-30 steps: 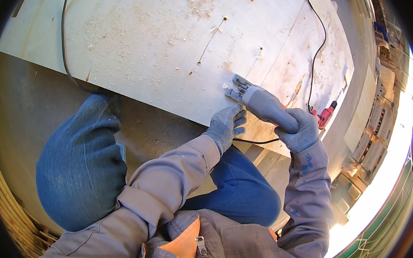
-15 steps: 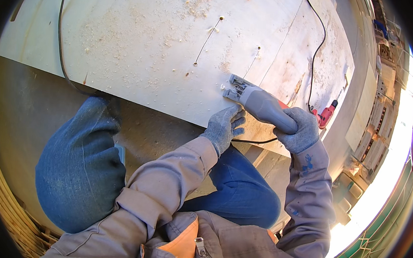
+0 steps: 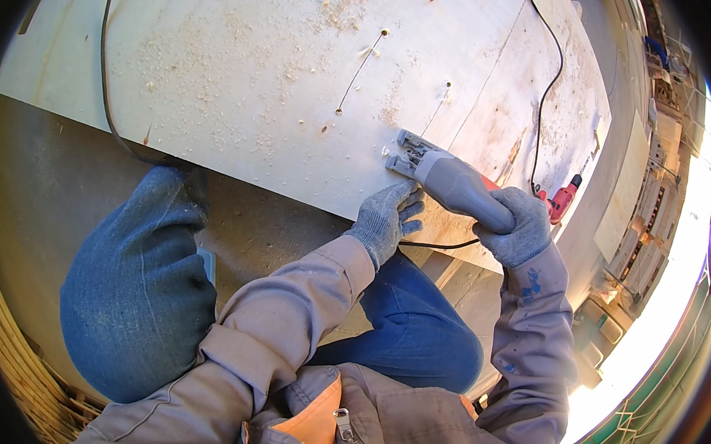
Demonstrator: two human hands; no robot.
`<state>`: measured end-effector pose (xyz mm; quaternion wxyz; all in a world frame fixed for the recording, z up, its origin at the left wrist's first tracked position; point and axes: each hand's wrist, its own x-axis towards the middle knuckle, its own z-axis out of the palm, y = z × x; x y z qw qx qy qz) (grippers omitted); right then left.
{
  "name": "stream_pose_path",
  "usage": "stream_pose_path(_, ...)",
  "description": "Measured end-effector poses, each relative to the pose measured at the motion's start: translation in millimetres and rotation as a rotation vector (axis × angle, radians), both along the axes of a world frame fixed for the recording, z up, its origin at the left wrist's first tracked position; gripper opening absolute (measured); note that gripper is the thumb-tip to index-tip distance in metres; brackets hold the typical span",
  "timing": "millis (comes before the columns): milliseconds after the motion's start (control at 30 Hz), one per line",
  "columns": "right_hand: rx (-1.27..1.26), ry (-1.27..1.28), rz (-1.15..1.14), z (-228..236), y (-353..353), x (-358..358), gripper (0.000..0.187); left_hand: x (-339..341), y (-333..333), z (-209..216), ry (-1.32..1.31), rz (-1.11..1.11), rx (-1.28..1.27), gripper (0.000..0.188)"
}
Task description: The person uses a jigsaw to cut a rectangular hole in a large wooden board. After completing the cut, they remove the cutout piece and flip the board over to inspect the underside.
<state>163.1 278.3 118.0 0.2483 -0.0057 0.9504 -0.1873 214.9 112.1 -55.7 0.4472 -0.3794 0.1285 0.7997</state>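
My gloved right hand (image 3: 520,226) is wrapped round the rear of a grey jigsaw (image 3: 458,184) with a red patch on its side. The saw's metal shoe lies on a pale plywood sheet (image 3: 241,93), its front turned to the upper left; the blade itself is hidden. By the sheet's near edge rests my gloved left hand (image 3: 384,217), just below the saw's front, its fingers apart and nothing held. Beyond the saw, two thin cut lines run in the wood, with small drilled holes at their ends.
A red drill (image 3: 563,200) lies at the sheet's right edge. One black cable (image 3: 553,71) runs across the right side, another (image 3: 105,60) down the left. Sawdust is scattered over the wood. My bent knees are below the near edge; pallets (image 3: 653,212) stand far right.
The jigsaw and my right hand have shifted very slightly right in the view, along with the sheet's marks. My left hand stays by the edge.
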Motion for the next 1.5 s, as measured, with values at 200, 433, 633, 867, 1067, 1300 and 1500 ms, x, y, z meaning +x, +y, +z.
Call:
stream_pose_path(200, 0.004, 0.04, 0.032, -1.4, -1.0, -1.3, 0.033, 2.2, 3.7, -4.1, -0.001, -0.001, -0.002, 0.047)
stream_pose_path(433, 0.021, 0.013, 0.02, 0.0, 0.8, -1.8, 0.027, 3.3, 2.1, -3.0, 0.007, -0.009, -0.03, 0.046)
stream_pose_path(633, -0.005, 0.064, 0.057, -2.9, 0.0, -2.0, 0.033, 5.6, 1.4, -4.5, 0.02, -0.031, -0.052, 0.046)
stream_pose_path(867, 0.039, 0.02, 0.068, -0.4, -0.5, -3.5, 0.028, 4.3, -0.8, -1.2, 0.023, -0.012, -0.054, 0.047)
stream_pose_path(1067, 0.032, 0.013, 0.063, 0.3, -0.1, -4.8, 0.027, 3.8, -0.6, -2.6, 0.02, -0.001, -0.056, 0.047)
stream_pose_path(1300, 0.015, 0.04, 0.067, -2.3, -1.6, -5.4, 0.029, 2.7, -2.1, -1.8, 0.022, -0.001, -0.059, 0.048)
stream_pose_path(1500, 0.016, 0.06, 0.06, -4.0, -3.7, -5.2, 0.03, 1.1, -4.4, -1.4, 0.015, 0.021, -0.057, 0.048)
